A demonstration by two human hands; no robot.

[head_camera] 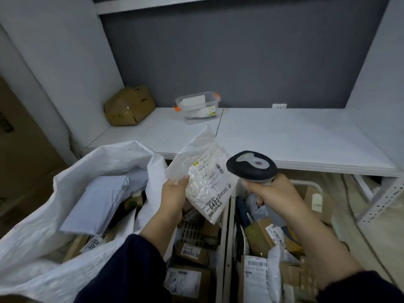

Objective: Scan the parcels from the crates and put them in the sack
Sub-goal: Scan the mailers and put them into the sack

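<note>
Crates (pixel 226 259) below me hold more parcels; the sack (pixel 39 226) gapes at left. My left hand (pixel 175 193) pinches the film-bagged parcel (pixel 205 182) above the crates, and my right hand (pixel 271 191) wraps the scanner (pixel 251 164) handle. Hazard: the crinkled glossy film may glare and defeat the read.

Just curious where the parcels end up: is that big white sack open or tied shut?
Open. The sack gapes wide at the top, and a pale parcel lies visible inside.

Left sleeve (pixel 131 270): dark navy; your cuff sits far back from your fingers (pixel 180 181).
Right sleeve (pixel 363 289): same dark navy, equally far back.
Left hand (pixel 175 193), right hand (pixel 273 191): bare.
</note>
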